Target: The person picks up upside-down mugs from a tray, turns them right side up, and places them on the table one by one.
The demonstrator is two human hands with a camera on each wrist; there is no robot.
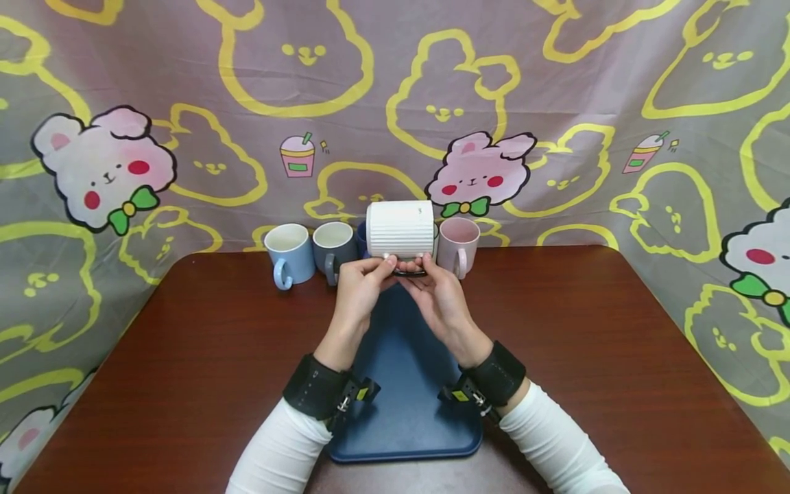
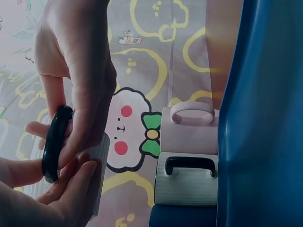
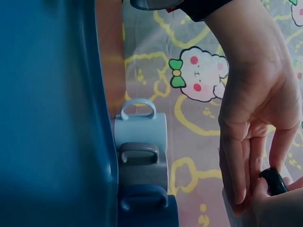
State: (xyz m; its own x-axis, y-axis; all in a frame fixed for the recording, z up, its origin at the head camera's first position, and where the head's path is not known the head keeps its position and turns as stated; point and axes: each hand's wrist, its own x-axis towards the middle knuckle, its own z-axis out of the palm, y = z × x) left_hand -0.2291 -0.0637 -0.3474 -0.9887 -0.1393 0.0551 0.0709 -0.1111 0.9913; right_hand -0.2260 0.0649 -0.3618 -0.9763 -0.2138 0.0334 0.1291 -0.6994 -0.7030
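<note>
A white ribbed mug (image 1: 400,230) is held up on its side over the far end of the blue tray (image 1: 401,412), its black handle (image 2: 57,144) facing the person. My left hand (image 1: 361,288) pinches one end of that handle, thumb on top and fingers beneath. At the other end, my right hand (image 1: 443,300) grips with its thumb and curled fingers. Fingertips of both hands meet around the handle. In the right wrist view, my fingers and the left hand (image 3: 258,94) hide most of the mug.
Behind, mugs stand in a row: light blue (image 1: 290,254), dark grey (image 1: 334,247), navy (image 3: 147,208), a second white ribbed mug (image 2: 187,187) with a black handle, and pink (image 1: 458,243). A patterned cloth (image 1: 568,89) hangs behind the brown table (image 1: 204,357).
</note>
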